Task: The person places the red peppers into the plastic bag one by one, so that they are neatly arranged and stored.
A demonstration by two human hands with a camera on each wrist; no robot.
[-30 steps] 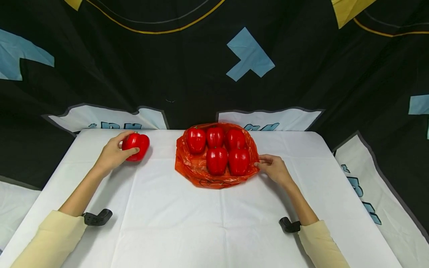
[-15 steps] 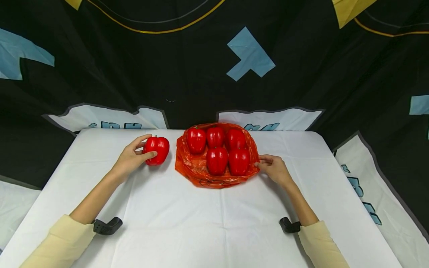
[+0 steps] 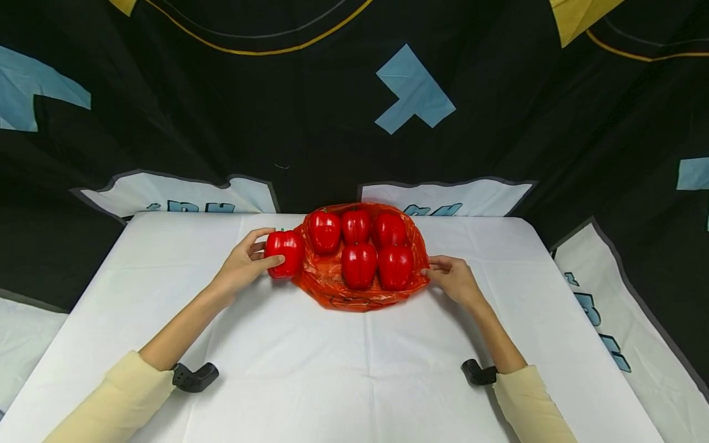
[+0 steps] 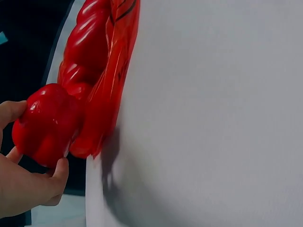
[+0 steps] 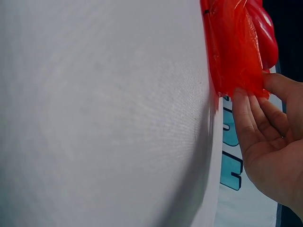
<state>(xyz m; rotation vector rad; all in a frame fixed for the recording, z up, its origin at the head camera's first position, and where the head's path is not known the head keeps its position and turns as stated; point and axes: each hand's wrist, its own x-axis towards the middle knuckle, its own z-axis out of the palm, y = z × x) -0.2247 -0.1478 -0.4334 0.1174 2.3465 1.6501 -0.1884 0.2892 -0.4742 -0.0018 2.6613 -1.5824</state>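
My left hand (image 3: 244, 264) grips a glossy red bell pepper (image 3: 288, 253) between thumb and fingers, at the left rim of a red plastic bag (image 3: 327, 295). In the left wrist view the held bell pepper (image 4: 45, 125) overlaps the bag's edge; whether they touch I cannot tell. Several more red bell peppers (image 3: 359, 266) sit grouped inside the open bag. At the bag's right side my right hand (image 3: 454, 280) pinches the rim. The right wrist view shows its thumb and fingertips on the thin red plastic (image 5: 236, 56).
A white cloth covers the table (image 3: 332, 375). Behind it hangs a black backdrop (image 3: 310, 123) with blue, yellow and white patches. Each wrist wears a black camera mount, one at the left (image 3: 195, 377) and one at the right.
My left hand has carried the bell pepper rightward from the table's left side to the bag's left edge. My right hand and the bag have stayed in place.
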